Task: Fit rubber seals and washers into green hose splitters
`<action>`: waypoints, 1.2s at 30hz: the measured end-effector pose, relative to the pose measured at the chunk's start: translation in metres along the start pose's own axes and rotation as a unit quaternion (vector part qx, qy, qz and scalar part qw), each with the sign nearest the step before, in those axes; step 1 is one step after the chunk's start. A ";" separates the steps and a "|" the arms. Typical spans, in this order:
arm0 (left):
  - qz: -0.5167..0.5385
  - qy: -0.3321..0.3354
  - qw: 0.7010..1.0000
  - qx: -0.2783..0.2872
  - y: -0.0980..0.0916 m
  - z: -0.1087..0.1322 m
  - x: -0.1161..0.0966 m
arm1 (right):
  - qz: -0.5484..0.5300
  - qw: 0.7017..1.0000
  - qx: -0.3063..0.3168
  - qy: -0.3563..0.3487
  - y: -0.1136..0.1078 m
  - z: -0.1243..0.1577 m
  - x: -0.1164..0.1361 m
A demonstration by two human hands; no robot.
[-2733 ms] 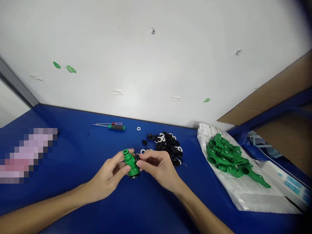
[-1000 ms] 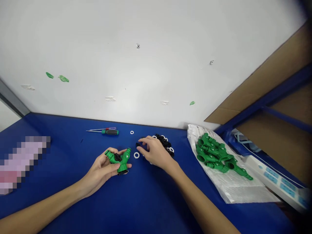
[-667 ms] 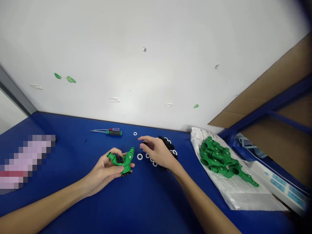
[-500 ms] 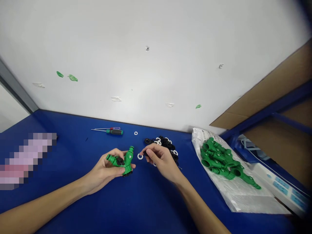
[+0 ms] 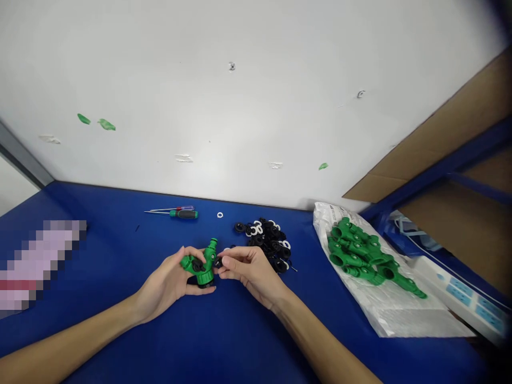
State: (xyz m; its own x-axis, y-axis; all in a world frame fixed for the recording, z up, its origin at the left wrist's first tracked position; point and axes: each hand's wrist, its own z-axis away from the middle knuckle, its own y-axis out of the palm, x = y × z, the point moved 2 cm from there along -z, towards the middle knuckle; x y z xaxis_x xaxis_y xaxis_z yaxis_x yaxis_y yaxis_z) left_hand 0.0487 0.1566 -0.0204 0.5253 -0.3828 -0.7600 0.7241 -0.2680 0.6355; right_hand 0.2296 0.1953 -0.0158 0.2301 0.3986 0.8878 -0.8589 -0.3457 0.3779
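Observation:
My left hand (image 5: 170,281) is closed around a green Y-shaped hose connector (image 5: 201,263) with a black knob on it, held just above the blue table (image 5: 120,250). My right hand (image 5: 250,269) is pinched on a small black part (image 5: 218,263), which sits right against the connector's right branch. Behind my right hand lies a pile of black and white rings (image 5: 270,241).
A green-handled screwdriver (image 5: 176,213) and a lone white ring (image 5: 220,215) lie near the wall. A plastic bag (image 5: 396,314) at the right carries several more green connectors (image 5: 366,256). Further right are a white power strip (image 5: 460,296) and a blue shelf frame with cardboard.
My right hand went from the connector to the ring pile, picked up a small black part and came back to the connector. My left hand turned the connector so the knob faces up.

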 end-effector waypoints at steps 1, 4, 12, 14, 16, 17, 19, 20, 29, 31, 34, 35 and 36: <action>0.011 -0.006 1.000 -0.001 0.001 0.000 -0.001 | 0.001 1.000 -0.001 -0.001 0.000 0.000 0.000; 0.031 -0.012 0.999 0.003 0.002 0.000 -0.002 | 0.034 0.999 -0.012 -0.041 0.000 -0.001 0.000; 0.052 -0.013 0.997 -0.048 -0.004 0.004 0.007 | 0.121 0.983 -0.050 -0.126 0.007 -0.001 -0.005; 0.030 -0.018 0.999 -0.033 -0.005 0.004 0.010 | 0.138 0.980 -0.051 -0.134 0.009 -0.001 -0.007; -0.005 -0.019 1.000 -0.014 -0.004 0.005 0.013 | 0.166 0.974 -0.053 -0.147 0.010 0.000 -0.009; -0.023 -0.016 1.000 -0.009 -0.004 0.005 0.015 | 0.181 0.970 -0.054 -0.154 0.011 0.000 -0.010; -0.052 -0.010 0.999 -0.004 -0.004 0.005 0.017 | 0.202 0.964 -0.055 -0.166 0.012 0.000 -0.011; -0.064 -0.005 0.998 0.001 -0.004 0.005 0.018 | 0.206 0.962 -0.058 -0.169 0.013 0.000 -0.012; -0.260 0.006 0.965 0.016 -0.008 0.014 0.026 | 0.134 0.979 -0.075 -0.137 0.021 -0.001 -0.014; -0.292 0.017 0.956 0.014 -0.009 0.016 0.027 | 0.112 0.983 -0.076 -0.123 0.019 0.000 -0.014; -0.303 0.023 0.952 0.021 -0.007 0.017 0.028 | 0.101 0.987 -0.061 -0.112 0.017 0.002 -0.011; -0.305 0.026 0.952 0.024 -0.006 0.017 0.027 | 0.106 0.986 -0.055 -0.113 0.017 0.003 -0.010; -0.311 0.030 0.950 0.028 -0.005 0.018 0.027 | 0.116 0.985 -0.052 -0.117 0.017 0.003 -0.009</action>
State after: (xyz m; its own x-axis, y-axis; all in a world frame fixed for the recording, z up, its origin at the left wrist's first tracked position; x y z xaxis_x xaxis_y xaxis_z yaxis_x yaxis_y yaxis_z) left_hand 0.0510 0.1322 -0.0415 0.0306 -0.0845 -0.9960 0.8787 -0.4726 0.0671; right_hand 0.2143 0.1830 -0.0163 0.1110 0.1077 0.9880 -0.9405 -0.3098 0.1394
